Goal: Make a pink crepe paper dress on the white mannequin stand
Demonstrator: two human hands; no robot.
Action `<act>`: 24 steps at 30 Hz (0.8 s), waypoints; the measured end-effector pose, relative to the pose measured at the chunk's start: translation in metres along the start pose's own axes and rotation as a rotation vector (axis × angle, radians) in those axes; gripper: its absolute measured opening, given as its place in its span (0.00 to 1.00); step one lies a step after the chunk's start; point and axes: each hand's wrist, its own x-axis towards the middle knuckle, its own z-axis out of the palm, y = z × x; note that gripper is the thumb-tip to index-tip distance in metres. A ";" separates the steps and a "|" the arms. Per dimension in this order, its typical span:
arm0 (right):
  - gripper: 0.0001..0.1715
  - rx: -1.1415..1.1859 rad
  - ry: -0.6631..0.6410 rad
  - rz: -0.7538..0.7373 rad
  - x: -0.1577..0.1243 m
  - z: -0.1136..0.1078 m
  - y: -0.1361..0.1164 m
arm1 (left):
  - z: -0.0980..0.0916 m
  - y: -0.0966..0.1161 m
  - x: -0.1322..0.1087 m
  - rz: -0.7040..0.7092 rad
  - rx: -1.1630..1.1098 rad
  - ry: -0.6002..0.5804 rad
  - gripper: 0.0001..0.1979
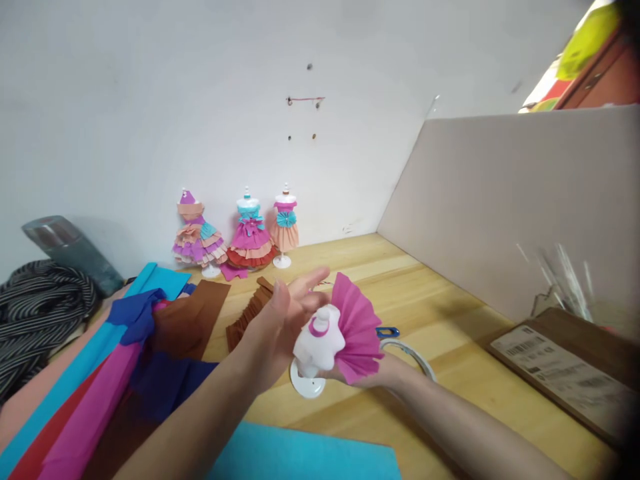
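Note:
A small white mannequin with a magenta band at its neck and a round white base tilts toward me at the centre. My left hand is beside it on the left, fingers apart and stretched out behind it. A pleated magenta paper fan stands at the mannequin's right side. Behind the fan and mannequin is my right hand; its fingers are hidden by them. Gathered brown paper lies just left of my left hand.
Three dressed mannequins stand against the wall. Coloured paper strips and striped cloth cover the left. A turquoise sheet lies in front. Blue-handled scissors and a white ring are behind my right wrist; a cardboard package sits right.

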 end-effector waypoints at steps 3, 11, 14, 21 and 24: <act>0.34 0.091 -0.062 -0.058 0.001 -0.001 -0.004 | 0.003 0.001 -0.001 0.089 0.013 0.016 0.31; 0.20 0.147 -0.077 0.113 0.002 0.000 0.001 | 0.007 0.003 -0.005 0.196 0.082 0.224 0.26; 0.15 0.095 -0.014 0.116 0.001 0.002 0.003 | 0.007 -0.002 -0.006 0.260 0.111 0.324 0.25; 0.14 0.122 0.059 0.065 0.006 0.005 0.008 | 0.003 -0.011 -0.002 0.415 0.178 0.461 0.23; 0.14 0.164 0.039 0.107 0.010 0.008 0.011 | 0.007 -0.004 0.001 0.416 0.169 0.487 0.20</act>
